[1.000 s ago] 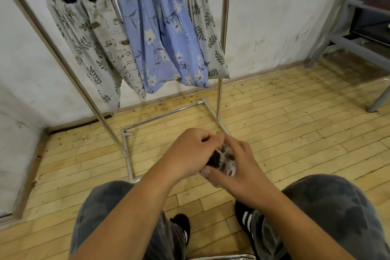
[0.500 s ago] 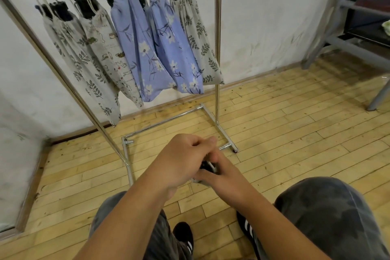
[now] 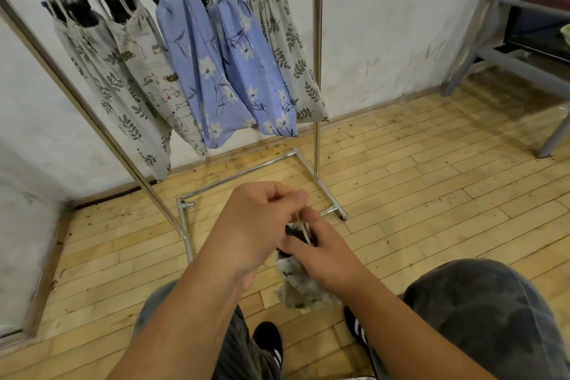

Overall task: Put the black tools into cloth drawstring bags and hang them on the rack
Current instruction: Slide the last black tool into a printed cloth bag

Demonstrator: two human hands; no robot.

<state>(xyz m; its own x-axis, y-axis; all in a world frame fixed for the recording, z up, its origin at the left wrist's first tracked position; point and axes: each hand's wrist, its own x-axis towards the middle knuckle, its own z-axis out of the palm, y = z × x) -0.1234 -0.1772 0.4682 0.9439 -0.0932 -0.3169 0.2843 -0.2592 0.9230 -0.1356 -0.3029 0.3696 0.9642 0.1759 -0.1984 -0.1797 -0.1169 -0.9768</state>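
A leaf-print cloth bag [image 3: 300, 290] hangs between my hands over my knees, with a black tool [image 3: 297, 233] sticking out of its top. My left hand [image 3: 256, 225] pinches the white drawstring [image 3: 303, 227] and holds it up. My right hand [image 3: 324, 253] grips the bag's neck around the tool. Ahead stands the metal rack [image 3: 316, 71], and several filled bags [image 3: 216, 65] in grey leaf and blue flower prints hang from it by their cords, black tool ends showing at their tops.
The rack's base bars [image 3: 240, 177] lie on the wooden floor just past my hands. A white wall is behind. A grey metal frame [image 3: 524, 68] stands at the right. My knees and black shoes are below.
My left hand has pulled the drawstring upward and the bag's body now hangs visible below my right hand. The view has shifted slightly toward the rack.
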